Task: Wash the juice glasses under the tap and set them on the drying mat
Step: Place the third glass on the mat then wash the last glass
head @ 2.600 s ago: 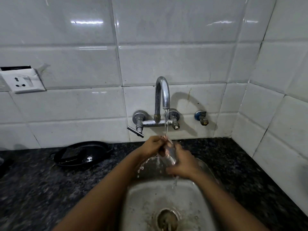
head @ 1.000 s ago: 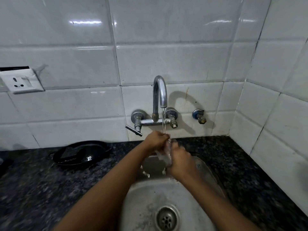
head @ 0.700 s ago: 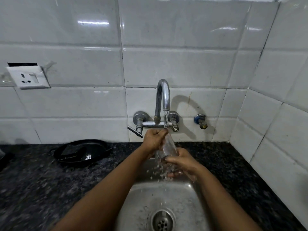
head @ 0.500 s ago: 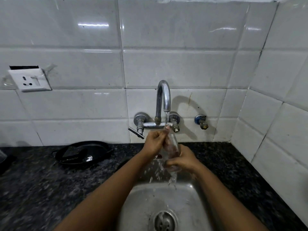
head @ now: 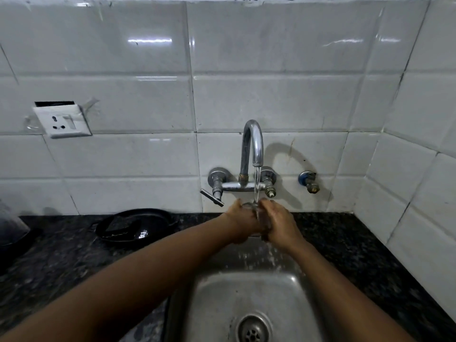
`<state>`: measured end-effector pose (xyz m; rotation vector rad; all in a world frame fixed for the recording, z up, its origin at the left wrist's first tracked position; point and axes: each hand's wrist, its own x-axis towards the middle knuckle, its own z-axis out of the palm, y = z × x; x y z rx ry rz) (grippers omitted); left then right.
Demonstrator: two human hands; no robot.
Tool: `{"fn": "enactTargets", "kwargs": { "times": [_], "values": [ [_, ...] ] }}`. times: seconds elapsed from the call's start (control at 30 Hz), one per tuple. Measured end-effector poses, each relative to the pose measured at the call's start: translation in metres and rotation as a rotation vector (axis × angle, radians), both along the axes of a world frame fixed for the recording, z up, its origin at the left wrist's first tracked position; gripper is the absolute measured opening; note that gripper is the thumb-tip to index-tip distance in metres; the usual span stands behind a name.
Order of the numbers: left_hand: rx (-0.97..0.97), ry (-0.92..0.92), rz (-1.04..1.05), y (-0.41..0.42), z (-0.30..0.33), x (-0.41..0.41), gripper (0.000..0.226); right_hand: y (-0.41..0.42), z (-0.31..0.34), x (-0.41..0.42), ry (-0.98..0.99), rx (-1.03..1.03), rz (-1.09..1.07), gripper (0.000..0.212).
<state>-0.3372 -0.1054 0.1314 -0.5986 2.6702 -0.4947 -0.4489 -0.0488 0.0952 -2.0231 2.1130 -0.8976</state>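
A clear juice glass (head: 256, 218) stands upright between my two hands, right under the chrome tap (head: 251, 149). A thin stream of water (head: 256, 186) falls from the spout onto its rim. My left hand (head: 243, 222) wraps its left side and my right hand (head: 280, 223) wraps its right side, so most of the glass is hidden. Both hands hover over the back edge of the steel sink (head: 212, 304). No drying mat is in view.
A black pan (head: 134, 228) sits on the dark granite counter (head: 61, 262) left of the sink. A dark object (head: 9, 225) stands at the far left edge. White tiled walls close the back and right; a socket (head: 61, 120) is on the left.
The glass was tilted with its mouth toward the spout and water spilling out; now it stands upright between both hands, which have closed in around it. The view has tipped slightly up.
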Motion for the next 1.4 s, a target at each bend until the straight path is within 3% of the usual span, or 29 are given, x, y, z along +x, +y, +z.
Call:
{"fn": "enactTargets", "kwargs": {
  "times": [0.1,0.2,0.3,0.4,0.53,0.57,0.7,0.8,0.87,1.0,1.17,1.3,1.37,1.4],
  "values": [
    [0.575,0.194,0.238,0.008,0.017,-0.004,0.065,0.001,-0.006,-0.006,-0.038,-0.009,0.013,0.078],
    [1.197,0.598,0.364,0.003,0.017,0.006,0.053,0.002,-0.009,-0.009,-0.126,-0.060,-0.043,0.069],
    [1.510,0.989,0.442,-0.004,0.011,0.011,0.049,-0.002,-0.010,-0.009,-0.297,-0.054,-0.117,0.045],
    [1.403,1.169,0.490,-0.007,-0.001,0.009,0.047,-0.002,-0.010,-0.005,-0.422,-0.018,-0.127,0.037],
    [0.675,1.286,0.233,-0.005,-0.017,0.006,0.038,-0.004,-0.009,0.004,-0.606,0.063,-0.147,0.044],
    [0.577,1.331,0.198,-0.004,-0.018,0.006,0.041,-0.004,-0.009,0.005,-0.695,0.087,-0.145,0.046],
    [0.697,1.648,0.371,0.001,-0.014,0.011,0.043,-0.003,-0.015,0.011,-1.099,0.188,-0.092,0.067],
    [0.860,1.795,0.599,-0.007,-0.022,0.023,0.041,0.001,-0.012,0.011,-1.182,0.287,-0.066,0.059],
    [0.968,1.852,0.747,-0.013,-0.031,0.034,0.046,0.001,-0.009,0.009,-1.057,0.331,-0.075,0.058],
    [1.084,1.910,0.991,-0.022,-0.045,0.053,0.037,-0.002,0.001,0.002,-0.438,0.328,-0.107,0.057],
    [1.245,1.808,1.131,-0.040,-0.055,0.063,0.018,-0.002,0.014,0.014,0.109,0.228,-0.094,0.053],
    [1.206,1.637,1.123,-0.045,-0.050,0.059,0.018,-0.004,0.013,0.024,0.327,0.133,-0.068,0.062],
    [1.143,1.627,1.110,-0.049,-0.047,0.056,0.028,-0.004,0.002,0.024,0.251,0.079,-0.040,0.068],
    [1.093,1.633,1.105,-0.051,-0.047,0.054,0.037,-0.003,-0.005,0.023,0.101,0.062,-0.020,0.068]
  ]
}}
